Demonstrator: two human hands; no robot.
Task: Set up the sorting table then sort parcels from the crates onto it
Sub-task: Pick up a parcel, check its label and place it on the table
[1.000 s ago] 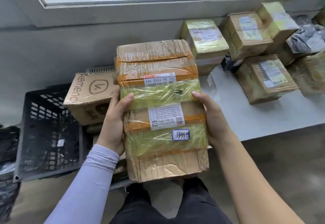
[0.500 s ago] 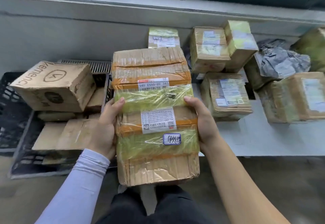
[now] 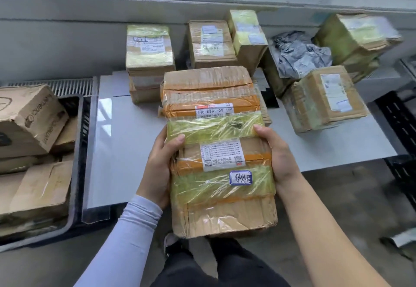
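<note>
The camera sits on my head, looking forward and down, close to my hands and the table (image 3: 126,151).

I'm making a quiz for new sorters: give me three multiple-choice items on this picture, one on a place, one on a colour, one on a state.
1. Where is the crate?
A. left of the table
B. on it
C. right of the grey bag

2. What colour is the left sleeve?
A. red
B. pale lavender
C. black

3. How is the long parcel held?
A. left hand only
B. lying free
C. both hands, right hand too

Answers: 1 A, it stands off the table's left edge; 2 B, it looks light bluish-lilac; 3 C, a grip on each long side.
</note>
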